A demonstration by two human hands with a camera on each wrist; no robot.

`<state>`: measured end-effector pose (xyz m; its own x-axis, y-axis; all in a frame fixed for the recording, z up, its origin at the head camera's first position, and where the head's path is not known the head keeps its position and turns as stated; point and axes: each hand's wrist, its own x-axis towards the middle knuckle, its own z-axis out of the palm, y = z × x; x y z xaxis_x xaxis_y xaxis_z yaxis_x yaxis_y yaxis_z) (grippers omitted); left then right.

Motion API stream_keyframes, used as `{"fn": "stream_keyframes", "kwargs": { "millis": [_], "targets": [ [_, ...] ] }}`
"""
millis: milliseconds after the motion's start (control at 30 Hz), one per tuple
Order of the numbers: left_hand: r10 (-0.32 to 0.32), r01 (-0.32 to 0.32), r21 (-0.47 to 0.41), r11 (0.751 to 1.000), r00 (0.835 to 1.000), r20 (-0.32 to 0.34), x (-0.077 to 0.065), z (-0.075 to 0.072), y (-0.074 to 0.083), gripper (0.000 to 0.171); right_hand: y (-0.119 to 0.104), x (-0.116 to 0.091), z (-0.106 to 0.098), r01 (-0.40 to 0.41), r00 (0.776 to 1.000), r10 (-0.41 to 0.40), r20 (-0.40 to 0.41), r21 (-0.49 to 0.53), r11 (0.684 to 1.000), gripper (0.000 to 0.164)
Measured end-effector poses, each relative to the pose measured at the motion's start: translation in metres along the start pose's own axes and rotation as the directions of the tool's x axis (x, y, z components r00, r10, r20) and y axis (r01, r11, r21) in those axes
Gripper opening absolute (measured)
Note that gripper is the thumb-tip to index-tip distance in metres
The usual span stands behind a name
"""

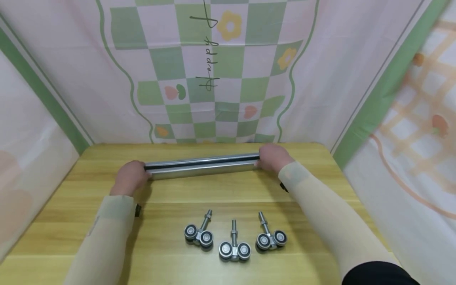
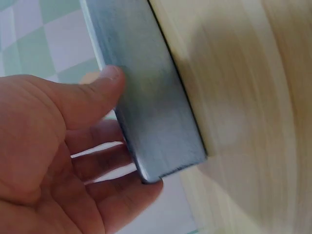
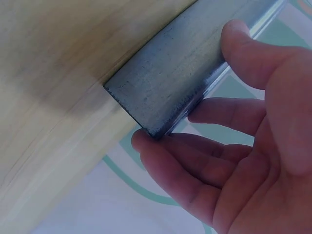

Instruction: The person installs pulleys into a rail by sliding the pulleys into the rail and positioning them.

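Observation:
A straight metal track rail [image 1: 203, 171] with a dark slot along its top lies crosswise near the back of the wooden table. My left hand [image 1: 130, 177] grips its left end, thumb on the flat near face and fingers behind, as the left wrist view shows on the bare rail end [image 2: 153, 107]. At the other end my right hand [image 1: 273, 157] holds the rail the same way, one fingertip right at the cut corner [image 3: 165, 73]. Nearer me lie three hanger rollers, each with wheels and a threaded bolt: left roller [image 1: 206, 238], middle roller [image 1: 234, 251], right roller [image 1: 263, 240].
The wooden table [image 1: 171, 192] ends at the back against a hanging cloth [image 1: 228, 63] with green checks. More cloth [image 1: 32, 166] drapes along the left side, and patterned cloth [image 1: 402, 158] along the right. The rollers sit between my two forearms.

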<state>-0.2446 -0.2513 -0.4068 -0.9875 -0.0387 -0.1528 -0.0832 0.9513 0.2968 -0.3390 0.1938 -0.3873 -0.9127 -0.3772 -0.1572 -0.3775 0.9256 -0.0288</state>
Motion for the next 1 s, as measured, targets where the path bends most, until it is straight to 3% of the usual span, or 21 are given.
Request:
{"fn": "stream_keyframes", "kwargs": {
  "millis": [167,600,1000],
  "targets": [
    [-0.018,0.018,-0.011,1.000,1.000,-0.001,-0.002,0.001,0.002,0.046,0.001,-0.005,0.002,0.010,1.000,-0.010,-0.011,-0.012,1.000,0.033],
    [0.028,-0.028,0.011,1.000,1.000,-0.004,-0.008,0.002,0.004,0.051,0.002,-0.023,0.006,-0.021,1.000,0.021,0.005,-0.020,1.000,0.037],
    [0.028,-0.028,-0.010,1.000,1.000,-0.006,-0.013,0.002,0.006,0.053,0.003,-0.039,0.007,-0.007,1.000,0.007,0.014,-0.015,1.000,0.039]
  ]
}}
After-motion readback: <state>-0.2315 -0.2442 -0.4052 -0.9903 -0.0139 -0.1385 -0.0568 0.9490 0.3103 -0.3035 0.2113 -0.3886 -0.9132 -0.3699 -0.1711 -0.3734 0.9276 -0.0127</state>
